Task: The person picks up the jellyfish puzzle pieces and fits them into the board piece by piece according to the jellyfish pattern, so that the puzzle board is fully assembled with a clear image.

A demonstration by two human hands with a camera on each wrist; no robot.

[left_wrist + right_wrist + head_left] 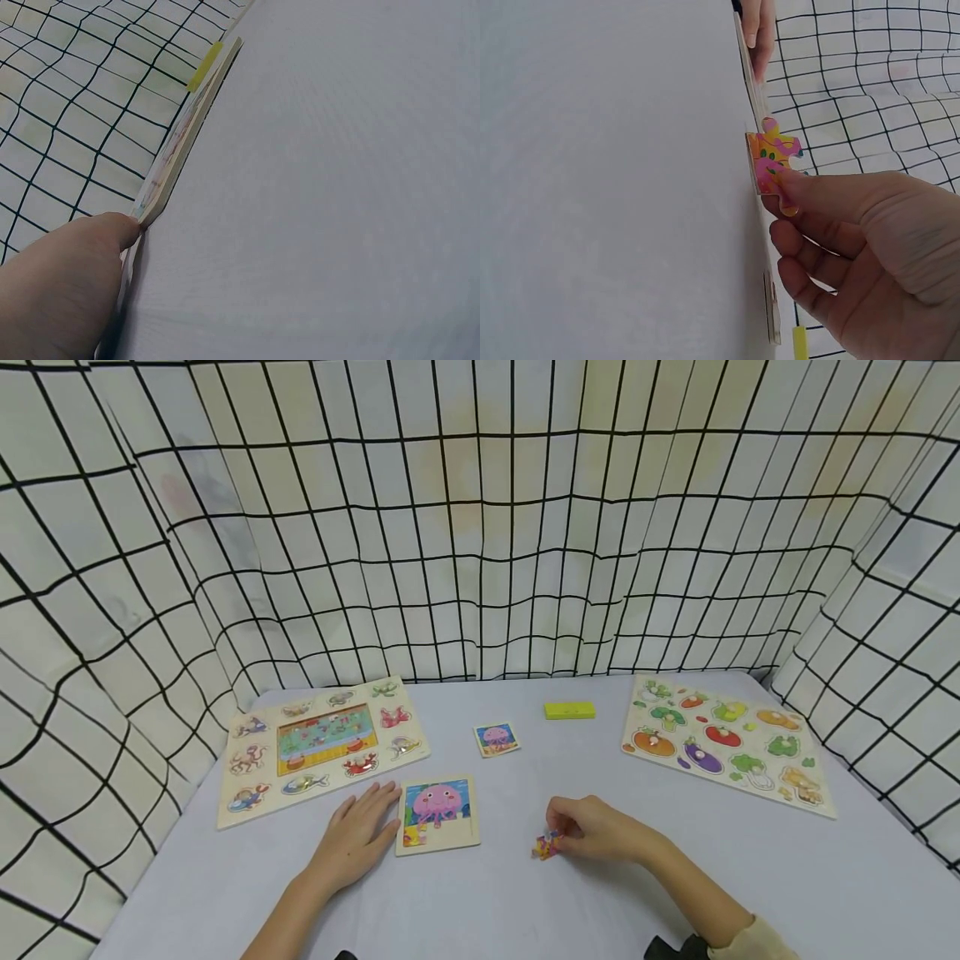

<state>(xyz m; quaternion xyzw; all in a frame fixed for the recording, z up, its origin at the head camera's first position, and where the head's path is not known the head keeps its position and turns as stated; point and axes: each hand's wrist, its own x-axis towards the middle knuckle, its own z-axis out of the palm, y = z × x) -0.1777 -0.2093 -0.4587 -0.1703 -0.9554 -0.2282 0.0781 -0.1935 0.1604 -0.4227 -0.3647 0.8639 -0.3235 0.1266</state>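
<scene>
A square wooden jigsaw board (456,835) with a pink octopus picture lies in front of me, its lower part partly bare wood. My left hand (354,842) rests flat on the table at the board's left side, fingers straight; in the left wrist view its thumb (112,229) touches the board's edge (180,157). To the right of the board, my right hand (603,835) pinches a pink and yellow jigsaw piece (769,161) between thumb and forefinger, upright just over the tabletop. In the head view the piece (546,846) is partly hidden by the fingertips.
A small octopus picture card (497,739) lies behind the board, with a yellow block (569,711) to its right. A sea-animal puzzle board (258,783) is at the back left, a vegetable puzzle board (750,739) at the back right. Black-grid white cloth (495,585) walls the table.
</scene>
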